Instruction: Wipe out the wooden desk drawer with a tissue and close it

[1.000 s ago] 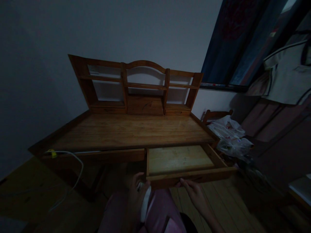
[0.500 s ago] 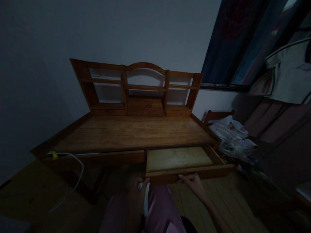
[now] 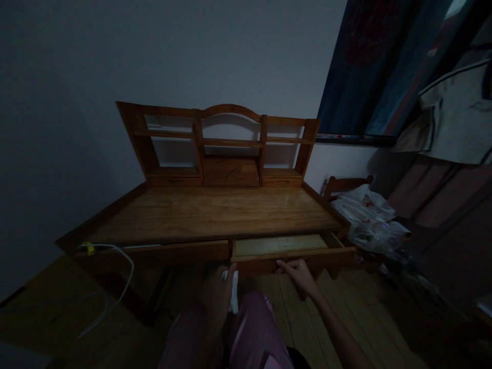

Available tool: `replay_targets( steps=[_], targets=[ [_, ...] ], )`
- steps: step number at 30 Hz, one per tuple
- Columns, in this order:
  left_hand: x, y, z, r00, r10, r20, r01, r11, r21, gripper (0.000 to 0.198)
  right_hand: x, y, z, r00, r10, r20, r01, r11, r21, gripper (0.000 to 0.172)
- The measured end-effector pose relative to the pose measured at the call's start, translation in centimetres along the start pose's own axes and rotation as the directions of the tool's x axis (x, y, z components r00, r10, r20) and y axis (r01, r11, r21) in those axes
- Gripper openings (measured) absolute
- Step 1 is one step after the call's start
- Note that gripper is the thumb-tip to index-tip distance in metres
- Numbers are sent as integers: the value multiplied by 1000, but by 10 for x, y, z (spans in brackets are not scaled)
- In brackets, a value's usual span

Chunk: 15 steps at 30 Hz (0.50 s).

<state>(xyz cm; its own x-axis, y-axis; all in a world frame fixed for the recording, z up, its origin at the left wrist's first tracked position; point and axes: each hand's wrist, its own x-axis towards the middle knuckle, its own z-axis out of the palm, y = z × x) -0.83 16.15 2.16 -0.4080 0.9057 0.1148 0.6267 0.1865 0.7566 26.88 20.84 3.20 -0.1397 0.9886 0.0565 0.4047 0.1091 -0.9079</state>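
Note:
Under the right half of a wooden desk [image 3: 230, 207], a drawer [image 3: 253, 265] stands partly pulled out, its pale inside bare where it shows. My right hand [image 3: 298, 274] is closed at the middle of the drawer front, fingers pinched on its pull; the pull itself is mostly hidden. At the drawer's left front corner is my left hand [image 3: 219, 292], closed around a white cloth [image 3: 234, 294] that hangs down beside my knee. The left thumb reaches up to the drawer front.
A second drawer [image 3: 184, 251] at left is slightly ajar, with a white cable [image 3: 128, 282] hanging over it. A shelf hutch [image 3: 230, 143] stands on the desk's back. Plastic bags [image 3: 363, 205] lie on a chair at right. My knees [image 3: 251, 323] are below the drawer.
The right drawer has slid inward, and less of its inside shows. Both hands have moved forward with it, the left still holding the white cloth.

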Motion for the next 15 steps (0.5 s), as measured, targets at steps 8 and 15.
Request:
replay_targets(
  steps=[8, 15],
  targets=[
    [32, 12, 12, 999, 52, 11, -50, 992, -117, 49, 40, -3, -1, 999, -32, -11, 32, 1000, 0, 57],
    [49, 23, 22, 1000, 20, -21, -22, 991, -131, 51, 57, -7, -3, 998, -57, -5, 57, 998, 8, 60]
  ],
)
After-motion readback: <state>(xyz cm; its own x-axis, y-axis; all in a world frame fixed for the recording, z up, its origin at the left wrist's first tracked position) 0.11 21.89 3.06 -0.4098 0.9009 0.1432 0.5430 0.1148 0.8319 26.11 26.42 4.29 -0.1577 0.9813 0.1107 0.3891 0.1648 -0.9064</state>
